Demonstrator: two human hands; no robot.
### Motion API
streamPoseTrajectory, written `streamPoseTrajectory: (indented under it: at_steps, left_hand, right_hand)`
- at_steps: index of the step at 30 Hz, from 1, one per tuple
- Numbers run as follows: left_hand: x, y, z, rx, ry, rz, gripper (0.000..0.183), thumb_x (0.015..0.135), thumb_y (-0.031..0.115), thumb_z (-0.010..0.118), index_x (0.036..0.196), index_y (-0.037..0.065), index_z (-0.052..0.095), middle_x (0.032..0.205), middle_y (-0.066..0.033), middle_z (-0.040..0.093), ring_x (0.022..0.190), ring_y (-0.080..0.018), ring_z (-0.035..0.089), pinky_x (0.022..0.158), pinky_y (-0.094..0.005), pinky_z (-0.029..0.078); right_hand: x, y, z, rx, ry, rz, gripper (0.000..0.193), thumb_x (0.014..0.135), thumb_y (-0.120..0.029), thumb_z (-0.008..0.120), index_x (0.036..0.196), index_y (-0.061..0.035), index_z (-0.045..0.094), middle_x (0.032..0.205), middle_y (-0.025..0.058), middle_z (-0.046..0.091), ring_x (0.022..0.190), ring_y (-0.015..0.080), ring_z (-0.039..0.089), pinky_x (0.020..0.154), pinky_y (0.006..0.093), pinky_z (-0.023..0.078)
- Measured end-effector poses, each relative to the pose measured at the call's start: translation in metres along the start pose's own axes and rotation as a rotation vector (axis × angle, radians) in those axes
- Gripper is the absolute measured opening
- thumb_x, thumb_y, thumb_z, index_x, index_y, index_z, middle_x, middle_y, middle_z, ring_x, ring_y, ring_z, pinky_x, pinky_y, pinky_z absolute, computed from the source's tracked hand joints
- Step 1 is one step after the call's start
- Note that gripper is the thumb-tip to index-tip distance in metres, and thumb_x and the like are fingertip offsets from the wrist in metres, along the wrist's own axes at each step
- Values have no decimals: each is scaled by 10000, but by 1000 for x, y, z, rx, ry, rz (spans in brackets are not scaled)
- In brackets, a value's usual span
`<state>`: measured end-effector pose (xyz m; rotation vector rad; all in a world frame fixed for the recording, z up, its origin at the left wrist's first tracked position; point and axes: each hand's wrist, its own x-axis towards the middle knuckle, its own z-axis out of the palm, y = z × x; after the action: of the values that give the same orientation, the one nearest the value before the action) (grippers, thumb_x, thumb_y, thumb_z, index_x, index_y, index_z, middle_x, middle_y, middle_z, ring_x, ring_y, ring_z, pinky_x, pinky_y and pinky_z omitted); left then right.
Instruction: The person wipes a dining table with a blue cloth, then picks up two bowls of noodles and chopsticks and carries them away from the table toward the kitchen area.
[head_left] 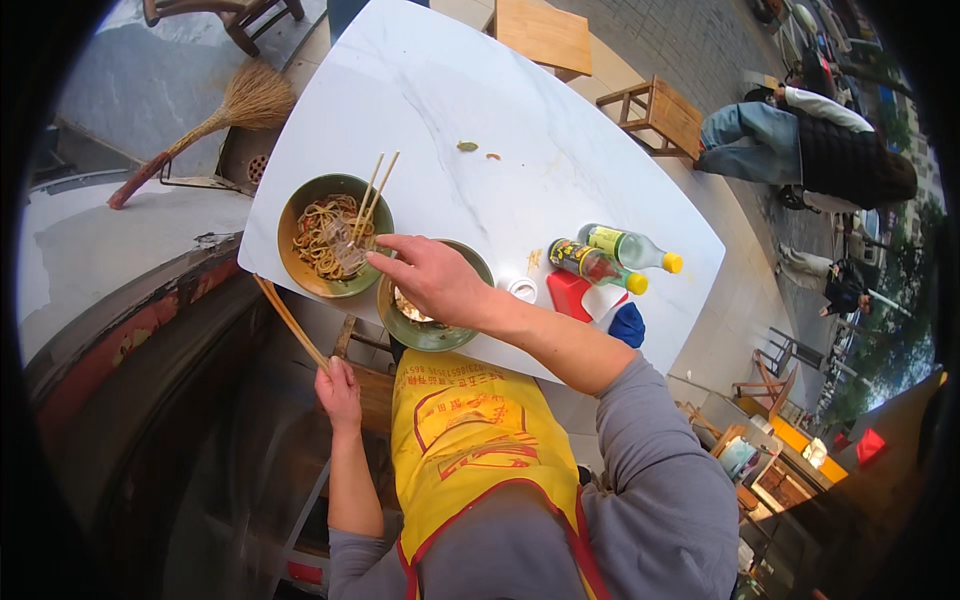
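My left hand (340,393) is closed round a pair of long wooden chopsticks (291,322), which slant up past the table's near left edge. Over the green bowl of noodles (290,255), the fingertips of my right hand (436,282) pinch a crumpled clear plastic cup (345,250) lying on the brown noodles (316,228). A thinner pair of chopsticks (374,200) stands tilted in that bowl. Beneath my right hand and wrist sits a second green bowl (455,340), partly hidden, with something white and dark inside.
The white table (480,80) also holds two yellow-capped bottles (630,246), a red box (567,293), a blue cloth-like thing (627,325), a white roll (522,290) and food scraps (467,146). Wooden stools (660,115) stand beyond. A broom (230,110) lies at left; a person (800,150) is at right.
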<state>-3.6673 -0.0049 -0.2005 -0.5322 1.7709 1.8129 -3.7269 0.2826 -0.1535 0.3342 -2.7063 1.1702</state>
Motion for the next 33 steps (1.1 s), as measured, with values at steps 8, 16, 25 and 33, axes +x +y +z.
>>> streamPoseTrajectory:
  at_steps: [8,16,25,33]
  left_hand:
    - [-34,-30,30,153,11,92,318,1052,287,453,810,81,459,674,8,439,519,-54,381,470,-206,305]
    - [-60,-50,59,216,-77,214,298,1047,231,466,802,62,484,693,0,471,542,-66,406,508,-217,329]
    - [-58,-61,28,254,79,271,303,1033,232,491,784,60,499,678,1,491,535,-67,442,505,-217,351]
    - [-24,-48,-29,174,136,212,277,1032,220,496,807,59,506,702,-8,496,519,-69,428,491,-215,345]
  right_hand:
    - [-289,-42,-98,45,275,749,201,831,34,620,1024,-19,634,1004,129,636,845,289,649,696,328,544]
    - [-478,62,-104,-574,54,1112,745,809,-205,751,1464,-154,401,1550,175,259,1396,411,287,1115,512,301]
    - [-474,236,-209,-545,244,1468,704,857,-153,673,1465,-76,329,1434,267,415,1189,434,523,1004,452,462]
    - [-249,338,-262,180,178,1803,705,875,-518,613,1380,-50,455,1321,189,550,1157,379,583,943,638,450]
